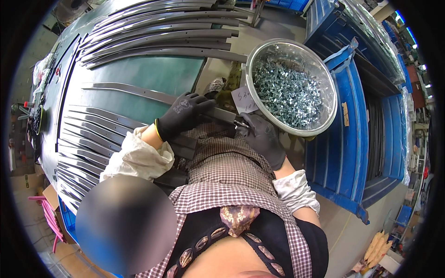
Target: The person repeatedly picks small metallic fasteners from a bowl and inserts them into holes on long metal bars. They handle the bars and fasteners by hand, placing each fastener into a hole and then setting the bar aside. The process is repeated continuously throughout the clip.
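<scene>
Left hand (185,113) (black glove) grips the grey metal strip (221,114) across the lap; right hand (262,134) pinches a small clip (241,123) beside the steel bowl (252,88).

A: What kind of place is shown?

B: A factory assembly workshop. Rows of long curved grey metal strips (153,34) lie on a green worktable (153,76); a steel bowl (320,127) of small zinc-plated fasteners (289,90) stands beside blue metal crates (340,153).

A: Further evidence?

B: Concrete floor (345,231), stacked bins.
</scene>
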A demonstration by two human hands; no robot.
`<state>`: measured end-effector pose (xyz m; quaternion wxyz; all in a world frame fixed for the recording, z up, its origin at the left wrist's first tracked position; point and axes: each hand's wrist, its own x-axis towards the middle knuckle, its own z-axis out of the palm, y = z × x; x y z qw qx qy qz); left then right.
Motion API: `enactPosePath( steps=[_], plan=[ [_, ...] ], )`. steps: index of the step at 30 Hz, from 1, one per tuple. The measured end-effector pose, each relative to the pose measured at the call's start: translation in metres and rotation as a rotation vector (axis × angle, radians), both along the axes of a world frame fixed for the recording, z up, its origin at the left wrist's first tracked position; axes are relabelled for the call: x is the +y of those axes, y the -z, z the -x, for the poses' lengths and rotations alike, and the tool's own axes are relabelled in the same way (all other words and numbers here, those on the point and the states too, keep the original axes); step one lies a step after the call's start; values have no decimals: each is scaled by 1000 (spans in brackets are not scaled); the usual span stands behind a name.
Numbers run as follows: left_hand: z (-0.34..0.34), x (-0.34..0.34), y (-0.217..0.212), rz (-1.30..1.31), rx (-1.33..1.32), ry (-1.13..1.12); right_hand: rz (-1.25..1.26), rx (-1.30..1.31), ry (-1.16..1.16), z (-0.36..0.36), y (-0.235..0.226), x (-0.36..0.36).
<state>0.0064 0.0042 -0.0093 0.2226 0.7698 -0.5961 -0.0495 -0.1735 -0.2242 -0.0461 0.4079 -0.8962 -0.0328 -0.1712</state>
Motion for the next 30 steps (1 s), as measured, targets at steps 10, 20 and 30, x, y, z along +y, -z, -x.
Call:
enactPosePath(
  steps=[10, 20, 30],
  plan=[
    [7, 4, -7, 45, 63, 50, -291, 169, -123, -15, -2, 4],
    [6, 3, -5, 54, -3, 37, 27, 221, -49, 24, -3, -14],
    [8, 3, -9, 13, 5, 43, 90, 61, -77, 16, 3, -7]
  ],
)
